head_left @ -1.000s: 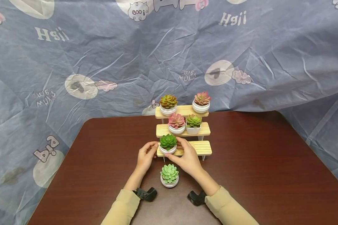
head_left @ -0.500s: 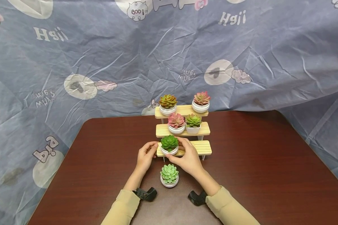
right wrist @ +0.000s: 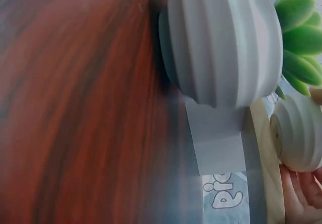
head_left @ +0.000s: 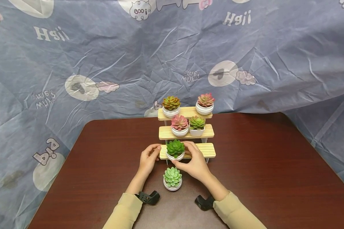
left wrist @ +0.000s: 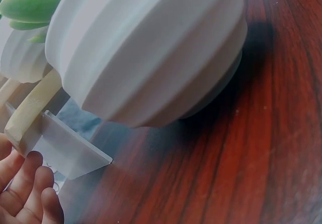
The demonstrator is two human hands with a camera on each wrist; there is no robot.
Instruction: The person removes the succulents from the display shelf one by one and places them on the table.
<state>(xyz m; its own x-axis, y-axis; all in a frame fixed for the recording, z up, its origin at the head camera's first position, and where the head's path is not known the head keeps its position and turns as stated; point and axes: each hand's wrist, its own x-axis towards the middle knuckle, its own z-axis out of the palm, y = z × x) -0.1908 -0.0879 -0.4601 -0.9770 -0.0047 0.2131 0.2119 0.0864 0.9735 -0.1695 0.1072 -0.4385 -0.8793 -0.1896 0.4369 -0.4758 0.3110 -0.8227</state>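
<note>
Dark-green succulent (head_left: 175,148) was at bottom shelf (head_left: 204,150) front edge, left of middle; right hand (head_left: 194,161) pinched pot (head_left: 175,157), likely for level hold; left hand (head_left: 148,158) pinched shelf's left end, likely bracing.

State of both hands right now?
Left hand: holding the left end of the lowest pale wooden shelf.
Right hand: holding the dark green succulent in a ribbed white round pot.

Creased blue-grey cloth (head_left: 149,54) — printed with lettering (head_left: 237,18) and pink clouds (head_left: 245,78) — hangs behind the reddish-brown table (head_left: 261,165).
</note>
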